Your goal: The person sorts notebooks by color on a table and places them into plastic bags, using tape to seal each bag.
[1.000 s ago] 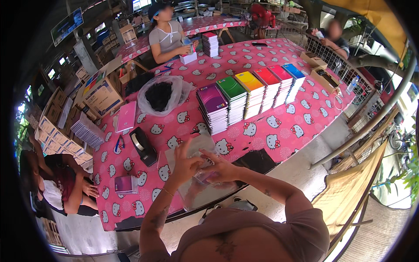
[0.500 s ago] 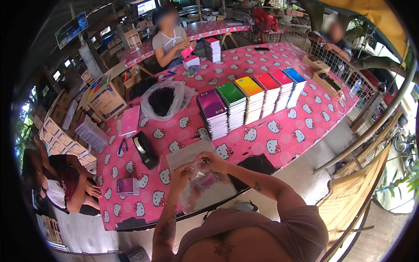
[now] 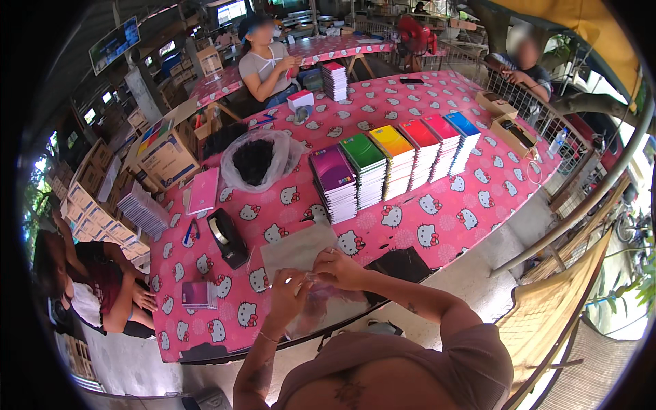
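Presently, your left hand (image 3: 290, 291) and right hand (image 3: 339, 269) nearly meet at the near edge of the pink counter (image 3: 447, 203), the fingers of both pinching a clear plastic wrapper (image 3: 320, 298) over a grey sheet (image 3: 292, 249). Wrapper contents: unclear. To your left: black tape dispenser (image 3: 227, 239), small purple notebooks (image 3: 197, 295). Beyond: a row of coloured notebook stacks (image 3: 370, 179).

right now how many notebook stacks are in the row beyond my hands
6, left to right: purple stack, green stack, yellow stack, red stack, pink stack, blue stack; none appears hidden.
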The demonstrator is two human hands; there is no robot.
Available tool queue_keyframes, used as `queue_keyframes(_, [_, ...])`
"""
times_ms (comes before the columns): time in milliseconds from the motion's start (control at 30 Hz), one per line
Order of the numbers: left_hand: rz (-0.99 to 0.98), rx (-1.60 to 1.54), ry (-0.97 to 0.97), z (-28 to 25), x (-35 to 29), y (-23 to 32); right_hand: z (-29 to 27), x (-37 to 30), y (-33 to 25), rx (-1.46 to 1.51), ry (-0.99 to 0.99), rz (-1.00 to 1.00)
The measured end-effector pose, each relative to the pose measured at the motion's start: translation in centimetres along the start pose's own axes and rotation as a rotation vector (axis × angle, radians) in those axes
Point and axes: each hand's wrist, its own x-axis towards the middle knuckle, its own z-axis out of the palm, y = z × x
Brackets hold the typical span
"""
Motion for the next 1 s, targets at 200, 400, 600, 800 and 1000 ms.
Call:
queue_keyframes(200, [-0.115,-0.141,0.074,0.9,3.4,-1.5,0.7,1.2,-1.0,0.157,0.090,0.253])
queue_keyframes(400, [-0.077,0.065,0.031,0.5,4.4,-1.5,1.1,1.4,-1.6,0.016,0.129,0.228])
queue_keyframes(600, [-0.138,0.164,-0.004,0.6,5.5,0.1,1.5,0.5,0.5,0.407,0.155,0.430])
queue_keyframes(800, [0.135,-0.149,0.422,-3.0,3.1,4.1,1.6,0.8,1.0,0.413,0.016,0.326])
queue_keyframes(1000, [-0.231,-0.020,0.756,-5.1,5.7,-10.6,0.8,0.7,-1.0,0.288,0.052,0.394])
